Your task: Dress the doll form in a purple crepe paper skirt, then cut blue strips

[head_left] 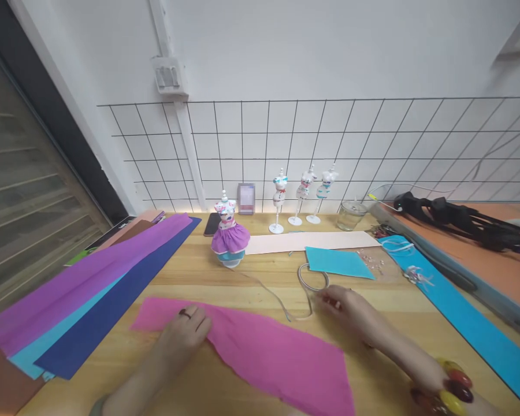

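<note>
A long strip of pink crepe paper (264, 346) lies slantwise across the front of the wooden table. My left hand (186, 329), wearing a dark ring, is closed over its lower edge towards the left end. To the right, above the paper, my right hand (349, 306) has its fingers drawn together beside a pale looped cord (312, 278). The hand is slightly blurred, and what its fingertips hold cannot be made out. The cord trails left towards a small dress form (226, 216), which wears a purple gathered skirt (231, 238).
Three bare dress forms (279, 193) stand at the back beside a glass of water (351, 215). A turquoise sheet (340, 263) lies near small beads (372, 263). Purple paper (112, 260) and navy paper (95, 323) are stacked left; a blue strip (459, 306) runs along the right.
</note>
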Available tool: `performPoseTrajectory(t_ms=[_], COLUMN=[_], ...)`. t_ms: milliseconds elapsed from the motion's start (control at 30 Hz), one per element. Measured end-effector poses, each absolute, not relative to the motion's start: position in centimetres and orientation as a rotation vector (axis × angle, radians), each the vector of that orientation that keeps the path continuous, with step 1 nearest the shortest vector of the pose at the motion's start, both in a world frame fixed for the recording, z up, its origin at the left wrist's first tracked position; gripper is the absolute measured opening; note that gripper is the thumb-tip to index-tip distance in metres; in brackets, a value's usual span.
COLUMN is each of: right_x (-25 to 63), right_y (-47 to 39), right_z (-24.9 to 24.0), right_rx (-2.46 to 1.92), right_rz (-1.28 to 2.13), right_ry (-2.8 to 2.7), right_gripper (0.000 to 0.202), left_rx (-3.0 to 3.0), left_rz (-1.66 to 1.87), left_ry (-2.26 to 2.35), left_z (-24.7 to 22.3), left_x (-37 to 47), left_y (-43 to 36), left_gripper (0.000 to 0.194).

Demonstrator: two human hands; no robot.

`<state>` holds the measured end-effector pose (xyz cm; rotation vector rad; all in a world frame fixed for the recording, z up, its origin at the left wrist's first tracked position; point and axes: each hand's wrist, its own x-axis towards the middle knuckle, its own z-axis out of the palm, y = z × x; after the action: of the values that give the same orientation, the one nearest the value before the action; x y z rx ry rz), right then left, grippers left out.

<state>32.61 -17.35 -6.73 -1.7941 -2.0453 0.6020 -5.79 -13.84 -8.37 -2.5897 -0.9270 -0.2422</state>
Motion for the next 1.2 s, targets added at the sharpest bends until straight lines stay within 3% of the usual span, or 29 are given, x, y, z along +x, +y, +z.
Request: performPoseTrajectory(t_ms=[100,200,700,1000,1100,1200], right_x=[33.2,33.1,35.6,35.8,36.4,36.8], right_y=[-15.6,-14.6,-11.5,-13.7,-15.8,-18.1], right_z=[-7.1,-7.5,-9.6,-7.9,-7.8,-8.3], right_rx=[-1.854,-1.888,-2.261,-2.178,-2.113,-2.064], right_rz=[0.189,-0.003,-0.229,-0.174,-0.112,-0.025], right_ry=[-2.229,-2.356,-2.101,-2.033,-2.010,-1.950], right_gripper=[0.027,0.028,0.026,0.030,0.032,0.033], left_rx=[-2.531,-2.589,-2.963,-3.161,-3.229,-3.244], left_rz=[-0.223,-0.128,0.074,-0.030,-0.107,-0.226], left_ry=[-1.039,-1.155,-1.585,-1.722,-1.513,-1.313], left_z=[-8.8,-9.0,-8.5,-5.2,-3.8,-4.1], left_x=[-5.7,-5.7,-7.2,-6.0,-2.0,2.1], left_y=[-13.8,-13.6,-13.2,-11.8,-10.7,-9.2], left_gripper=[0.029,0.035,0.073,0.041,0.025,0.022])
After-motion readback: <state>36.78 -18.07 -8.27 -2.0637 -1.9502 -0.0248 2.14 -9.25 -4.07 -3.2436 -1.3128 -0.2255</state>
